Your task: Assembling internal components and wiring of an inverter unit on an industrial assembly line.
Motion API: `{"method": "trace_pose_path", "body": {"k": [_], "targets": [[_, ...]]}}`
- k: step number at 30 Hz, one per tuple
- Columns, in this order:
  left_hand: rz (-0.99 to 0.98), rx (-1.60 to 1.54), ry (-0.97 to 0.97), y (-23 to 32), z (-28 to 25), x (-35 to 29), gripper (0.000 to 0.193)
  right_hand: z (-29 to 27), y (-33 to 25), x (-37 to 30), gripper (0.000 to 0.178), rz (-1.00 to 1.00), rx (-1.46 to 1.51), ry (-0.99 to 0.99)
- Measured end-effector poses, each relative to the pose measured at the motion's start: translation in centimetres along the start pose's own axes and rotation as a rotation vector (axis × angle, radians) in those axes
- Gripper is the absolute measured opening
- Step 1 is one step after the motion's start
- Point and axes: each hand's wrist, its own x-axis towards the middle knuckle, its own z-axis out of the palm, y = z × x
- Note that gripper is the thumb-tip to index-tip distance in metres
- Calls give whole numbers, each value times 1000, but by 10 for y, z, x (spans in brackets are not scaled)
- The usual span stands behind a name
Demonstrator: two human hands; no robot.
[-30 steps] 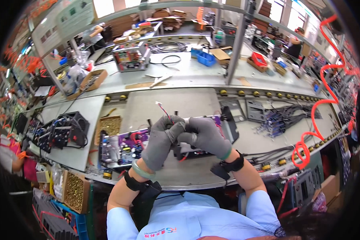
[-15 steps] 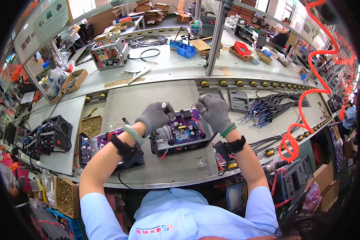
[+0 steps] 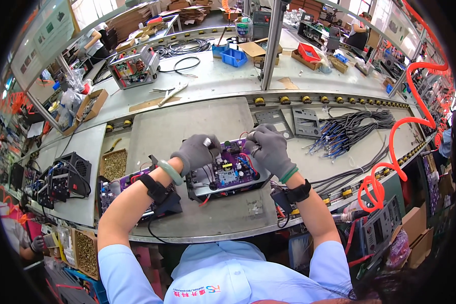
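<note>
Before me an electronics chassis (image 3: 227,191) with a purple circuit board (image 3: 229,167) lies on a grey work plate (image 3: 192,119). My left hand (image 3: 197,152), in a grey glove, is over the board's far left part with its fingers curled; a small white piece shows at its fingers. At the far right corner, my right hand (image 3: 269,150), also gloved, has thumb and fingers pinched together beside a thin red wire (image 3: 243,136). What either hand grips is hidden or too small to name. A second purple-board unit (image 3: 117,192) sits partly behind my left forearm.
Grey panels (image 3: 306,122) and a bundle of black cables (image 3: 357,126) lie to the right. At left are a box of small brass-coloured parts (image 3: 114,164) and a black unit (image 3: 70,172). A coiled orange hose (image 3: 372,191) hangs at right; a metal post (image 3: 271,50) rises beyond the rollers.
The view has shifted slightly. My right hand has come a little lower and nearer the board, its fingers still pinched. My left hand stays curled over the board. The orange hose has swung right.
</note>
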Motion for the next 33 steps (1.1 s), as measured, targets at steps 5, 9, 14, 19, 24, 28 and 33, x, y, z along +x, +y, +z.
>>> {"method": "trace_pose_path", "body": {"k": [5,9,14,19,24,28,33], "targets": [[-17,-24,-8,3,-3,-2,13,1,-2,1,15,-11,15,14],[-56,-59,-46,11,-3,-9,15,-2,-3,0,15,19,30,-8],[-42,-36,-94,8,-10,5,15,0,-4,0,14,21,65,5],[-62,213,-436,17,-32,38,26,-1,-5,2,13,9,86,22],[-138,625,-505,35,-32,48,56,1,-1,1,13,-23,46,57],[-115,680,-388,50,-36,46,80,-4,-4,3,13,6,22,2],[108,-33,-123,11,-17,31,58,1,-10,1,14,-14,12,-5]]}}
